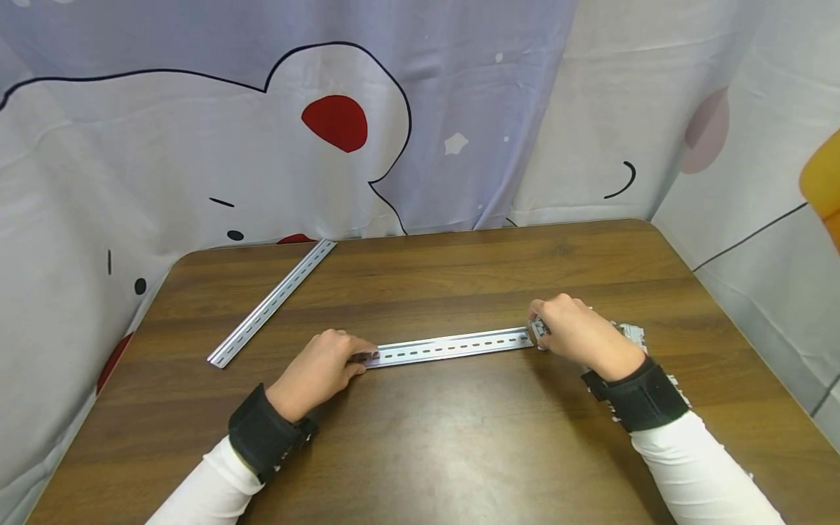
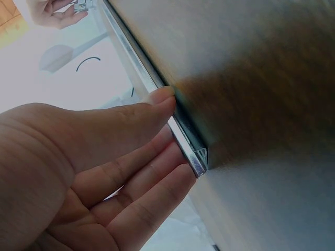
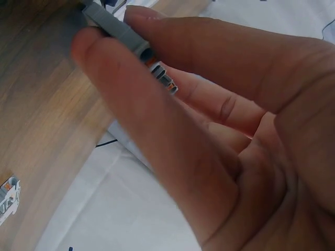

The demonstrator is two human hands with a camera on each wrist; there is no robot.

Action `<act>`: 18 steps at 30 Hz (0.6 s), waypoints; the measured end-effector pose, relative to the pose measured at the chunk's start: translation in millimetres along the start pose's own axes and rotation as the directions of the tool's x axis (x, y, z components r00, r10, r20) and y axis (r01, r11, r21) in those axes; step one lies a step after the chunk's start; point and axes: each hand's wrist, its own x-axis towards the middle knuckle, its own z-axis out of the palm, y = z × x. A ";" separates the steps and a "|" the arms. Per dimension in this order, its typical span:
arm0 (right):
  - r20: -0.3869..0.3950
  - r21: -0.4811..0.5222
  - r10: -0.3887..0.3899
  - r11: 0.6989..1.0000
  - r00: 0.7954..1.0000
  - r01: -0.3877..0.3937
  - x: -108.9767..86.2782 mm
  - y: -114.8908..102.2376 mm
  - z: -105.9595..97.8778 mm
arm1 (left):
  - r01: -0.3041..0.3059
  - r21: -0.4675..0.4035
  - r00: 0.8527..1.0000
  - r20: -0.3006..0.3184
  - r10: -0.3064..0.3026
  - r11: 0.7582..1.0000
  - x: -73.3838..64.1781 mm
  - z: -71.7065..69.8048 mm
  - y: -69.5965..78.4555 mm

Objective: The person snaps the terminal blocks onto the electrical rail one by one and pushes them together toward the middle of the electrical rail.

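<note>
DIN rail [image 1: 453, 345], long, shiny and dotted with little slots, stretches between two hands over the middle of the brown wooden surface [image 1: 426, 445]. The left hand [image 1: 321, 368] has its end on the left. Its grip is narrow: the thumb presses on one side of the metal and the fingers sit on the other side. The tip of the rail pokes out a tiny bit past the fingers.

The right hand [image 1: 580, 332] is at the other end. Its grip is narrow too, and it pinches a small gray terminal block [image 3: 119, 29] with a bit of orange on it. The block is right by the tip of the rail. I cannot tell if it is hooked on or only close to it.

A loose terminal block [image 1: 633, 334] sits on the surface just past the right hand. More pale bits [image 1: 679, 386] peek out beside the right arm, but the arm hides most of them. A second DIN rail [image 1: 272, 302] lies slanted at the back left, well apart from the first one, with its far end near the back edge.

Both arms have white sleeves [image 1: 705, 467] and black wrist bands [image 1: 639, 397]. Behind the surface hangs a curtain [image 1: 459, 109] with cartoon shapes, a red spot and a white star.
</note>
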 end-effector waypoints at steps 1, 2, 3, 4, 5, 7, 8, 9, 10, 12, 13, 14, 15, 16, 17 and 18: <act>-0.003 -0.006 0.002 1.000 1.000 -0.002 -0.2 0.2 0.1 | 0.003 -0.003 1.000 0.000 -0.003 1.000 0.1 0.0 0.3; -0.006 -0.010 0.003 1.000 1.000 -0.003 -0.3 0.6 0.4 | 0.005 -0.003 1.000 0.000 -0.005 1.000 0.1 0.1 0.3; -0.012 -0.014 0.003 1.000 1.000 -0.003 -0.3 0.8 0.6 | 0.006 -0.004 1.000 -0.001 -0.006 1.000 0.1 -0.3 0.6; -0.019 -0.016 0.003 1.000 1.000 -0.004 -0.4 1.0 1.0 | 0.005 -0.004 1.000 -0.001 -0.005 1.000 -0.1 -0.3 0.5; -0.024 -0.012 0.001 1.000 1.000 -0.001 -0.3 1.0 1.2 | 0.005 -0.005 1.000 -0.001 -0.005 1.000 0.0 -0.4 0.6; -0.037 -0.009 -0.006 1.000 0.999 0.006 0.1 1.5 2.4 | 0.006 -0.010 1.000 0.000 -0.006 1.000 0.1 -0.6 0.5; -0.042 -0.005 -0.012 1.000 0.999 0.012 0.6 1.6 3.0 | 0.005 -0.012 1.000 0.000 -0.005 1.000 0.0 -0.7 0.6; -0.046 -0.001 -0.017 1.000 0.999 0.017 0.9 1.6 3.5 | 0.003 -0.011 1.000 -0.001 -0.003 1.000 -0.1 -0.7 0.4; -0.048 0.002 -0.020 1.000 0.999 0.020 1.1 1.5 3.9 | -0.002 -0.011 1.000 -0.003 0.002 1.000 -0.1 -0.7 0.4; -0.049 0.004 -0.026 1.000 0.998 0.026 1.2 1.3 4.3 | -0.003 -0.012 1.000 -0.003 0.003 1.000 0.1 -0.8 0.4; -0.049 0.005 -0.029 1.000 0.998 0.029 1.3 1.0 4.3 | -0.004 -0.011 1.000 -0.005 0.004 1.000 -0.1 -0.8 0.5; -0.050 0.006 -0.031 1.000 0.998 0.031 1.4 0.7 4.4 | -0.004 -0.008 1.000 -0.006 0.004 1.000 -0.2 -1.1 0.7; -0.051 0.006 -0.030 1.000 0.998 0.031 1.1 0.4 4.1 | -0.005 -0.005 1.000 -0.009 0.005 1.000 -0.3 -1.0 0.7; -0.053 0.007 -0.031 0.999 0.998 0.032 1.1 0.0 4.1 | -0.007 -0.005 1.000 -0.011 0.007 1.000 -0.3 -1.2 1.0; -0.054 0.008 -0.032 0.999 0.998 0.033 1.2 -0.1 4.2 | -0.003 -0.007 1.000 -0.008 0.003 1.000 -0.3 -1.3 1.0; -0.056 0.007 -0.035 0.999 0.998 0.036 1.5 -0.2 4.3 | -0.003 -0.010 1.000 -0.008 0.003 1.000 -0.3 -1.3 0.9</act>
